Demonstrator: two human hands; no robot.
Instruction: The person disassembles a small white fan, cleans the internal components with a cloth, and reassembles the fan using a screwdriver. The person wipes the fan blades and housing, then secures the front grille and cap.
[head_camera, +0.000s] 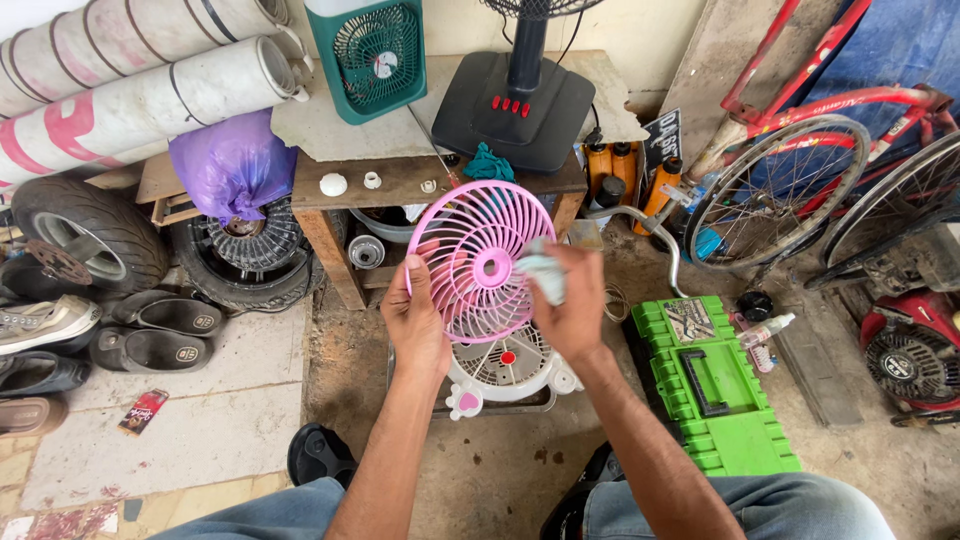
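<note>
Where the concrete floor (500, 470) gives way to pale tiles on the left, a cluttered workshop corner surrounds the seated person: a low wooden bench (400, 185) carries a black fan base (515, 105) and a teal fan (370, 55), with tyres (85, 235) and shoes (60, 325) to the left, a green toolbox (715, 385) and red bicycles (830, 160) to the right.

The pink fan grille (475, 260) is a round plastic guard of thin curved ribs spiralling out from a solid central disc, held upright in the air above a small white fan body (505, 365) on the floor.

The left hand (415, 320) grips the grille's lower left rim, thumb in front and fingers curled behind it. The right hand (570, 305) has its fingers bunched around a pale cloth (540, 275), pressing it against the grille's right side.
</note>
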